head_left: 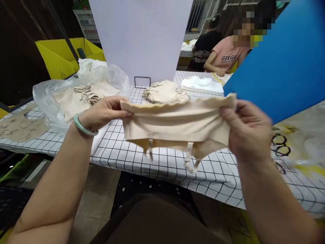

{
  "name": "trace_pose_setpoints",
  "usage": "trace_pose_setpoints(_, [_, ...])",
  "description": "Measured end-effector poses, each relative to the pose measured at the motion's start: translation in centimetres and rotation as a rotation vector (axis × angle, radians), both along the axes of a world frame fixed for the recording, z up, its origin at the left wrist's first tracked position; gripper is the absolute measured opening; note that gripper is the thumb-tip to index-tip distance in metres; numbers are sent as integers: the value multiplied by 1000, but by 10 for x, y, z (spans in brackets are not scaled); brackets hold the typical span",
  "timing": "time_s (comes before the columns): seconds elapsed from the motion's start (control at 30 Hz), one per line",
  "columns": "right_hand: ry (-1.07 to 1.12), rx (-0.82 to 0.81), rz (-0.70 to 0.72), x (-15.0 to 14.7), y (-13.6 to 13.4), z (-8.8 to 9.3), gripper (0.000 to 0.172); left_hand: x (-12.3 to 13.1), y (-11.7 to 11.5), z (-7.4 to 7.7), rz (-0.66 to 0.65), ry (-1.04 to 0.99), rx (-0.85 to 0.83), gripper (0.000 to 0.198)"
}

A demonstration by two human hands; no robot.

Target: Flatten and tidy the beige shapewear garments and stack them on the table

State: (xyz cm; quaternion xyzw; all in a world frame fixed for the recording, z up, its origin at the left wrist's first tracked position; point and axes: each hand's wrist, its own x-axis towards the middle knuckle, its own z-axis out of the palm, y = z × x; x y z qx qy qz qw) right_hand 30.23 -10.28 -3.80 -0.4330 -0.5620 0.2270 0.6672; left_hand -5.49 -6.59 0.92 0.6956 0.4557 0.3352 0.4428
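Note:
A beige strappy camisole top [175, 125] is stretched out sideways in the air above the checked table. Its thin straps hang at the bottom, so it appears upside down. My left hand [114, 110], with a pale green bangle on the wrist, pinches one upper corner. At the opposite corner my right hand [247, 125] grips the fabric between thumb and fingers; it is slightly blurred. Just behind the top lies a stack of beige garments [162, 90]. More beige garments [73, 98] spill from a clear plastic bag [42, 91] to the left.
A checked cloth covers the table [111, 149]. White folded fabric [201, 84] lies behind at right, near a blue panel [284, 64]. A pale upright board [139, 37] stands at the back, a yellow bin [58, 57] at left. Dark rings [280, 144] lie at right. Two people sit beyond.

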Motion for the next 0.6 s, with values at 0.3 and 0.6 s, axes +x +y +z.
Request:
trace_pose_setpoints(0.3, [-446,-599,-102,-8,18,-155,30,26,25,-147,110,212,-401,21])
trace_pose_setpoints(0.6, [-666,-575,-246,2,35,-157,33,33,48,-174,362,382,-100,6])
